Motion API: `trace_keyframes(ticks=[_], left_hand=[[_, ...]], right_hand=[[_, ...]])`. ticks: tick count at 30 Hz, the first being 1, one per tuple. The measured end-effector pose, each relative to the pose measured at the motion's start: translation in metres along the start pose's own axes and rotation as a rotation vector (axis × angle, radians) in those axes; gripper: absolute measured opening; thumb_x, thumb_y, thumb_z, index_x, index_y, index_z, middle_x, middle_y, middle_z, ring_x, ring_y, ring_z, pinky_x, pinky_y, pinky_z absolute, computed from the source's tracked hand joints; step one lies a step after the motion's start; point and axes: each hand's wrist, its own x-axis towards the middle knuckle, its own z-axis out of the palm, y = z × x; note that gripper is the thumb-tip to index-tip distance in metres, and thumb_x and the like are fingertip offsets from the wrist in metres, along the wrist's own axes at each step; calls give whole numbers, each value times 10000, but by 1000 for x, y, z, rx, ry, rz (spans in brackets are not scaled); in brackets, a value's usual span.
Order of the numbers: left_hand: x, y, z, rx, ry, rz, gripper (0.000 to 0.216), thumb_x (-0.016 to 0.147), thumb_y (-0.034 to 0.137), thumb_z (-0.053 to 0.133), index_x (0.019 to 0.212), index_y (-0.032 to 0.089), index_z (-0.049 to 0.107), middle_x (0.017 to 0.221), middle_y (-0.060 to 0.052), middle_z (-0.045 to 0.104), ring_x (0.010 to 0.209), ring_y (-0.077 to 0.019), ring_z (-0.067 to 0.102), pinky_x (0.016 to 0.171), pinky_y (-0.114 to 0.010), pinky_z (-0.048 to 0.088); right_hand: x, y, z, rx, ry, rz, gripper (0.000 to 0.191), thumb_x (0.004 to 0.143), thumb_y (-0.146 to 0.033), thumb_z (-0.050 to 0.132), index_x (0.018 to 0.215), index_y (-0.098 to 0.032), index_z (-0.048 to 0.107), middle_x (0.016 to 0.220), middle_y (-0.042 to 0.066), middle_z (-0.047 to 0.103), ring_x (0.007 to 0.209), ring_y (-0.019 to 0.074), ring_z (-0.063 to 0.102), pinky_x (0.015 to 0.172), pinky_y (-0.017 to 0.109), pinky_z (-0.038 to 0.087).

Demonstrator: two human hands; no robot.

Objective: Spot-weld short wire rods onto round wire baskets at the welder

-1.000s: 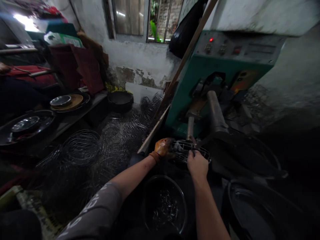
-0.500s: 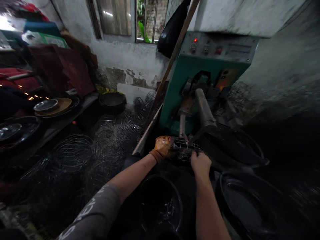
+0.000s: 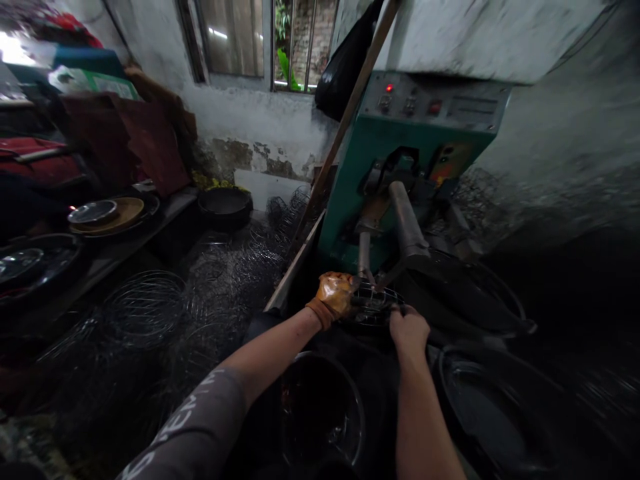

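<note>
A round wire rack (image 3: 376,297) is held at the metal arms of a green spot welding machine (image 3: 345,220). My left hand (image 3: 336,295), in an orange-brown work glove, is closed on the rack's left side. Bare, my right hand (image 3: 409,328) pinches the right edge of the rack. The machine's lower electrode arm (image 3: 365,253) and thicker upper arm (image 3: 407,223) reach down to the wires between my hands. Dark surroundings hide the fingertips and the rack's underside. Below my hands stands a dark bucket (image 3: 361,407) with small shiny pieces inside.
Several wire racks (image 3: 145,303) lie piled on the floor to the left. A dark basin (image 3: 225,203) stands near the wall. At right are large dark pans (image 3: 445,393). A wooden plank (image 3: 345,127) leans beside the machine, and a bench (image 3: 170,217) carries trays.
Both hands and the wire rack have shifted slightly to the right. The sparks at the far left have mostly faded. An orange glint now shows in the bucket.
</note>
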Motion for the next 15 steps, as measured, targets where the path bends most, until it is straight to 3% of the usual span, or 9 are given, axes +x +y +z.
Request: trace_keyframes(ticks=[5,9,12,15], left_hand=[[3,2,0,21,-9,0,576,805,559,697,1215,159,631,1151,-132,674,1077,-343,634,948,-491,482],[3,3,6,22,33,16,650,794,607,698,1263,164,623,1162,-127,674,1076,-343,627,976,-508,468],[-8,-3,13,-42,134,23,761,782,591,701,1398,169,552,1303,-134,636,1212,-343,578,1057,-514,443],[-34,-25,23,-170,259,-29,964,729,564,746,1539,162,411,1444,-129,563,1365,-307,489,1163,-442,400]], right_hand=[[7,6,6,84,22,30,445,917,-273,459,1126,4,736,1021,238,747,963,322,679,864,369,479],[8,10,10,115,27,31,420,886,-285,459,1027,-33,764,922,209,747,860,296,668,785,350,476],[9,14,12,122,39,24,422,862,-312,466,991,-44,765,873,200,738,836,302,657,745,352,478],[14,22,18,168,95,-10,395,820,-337,488,922,-78,768,815,179,732,877,326,654,768,371,498]])
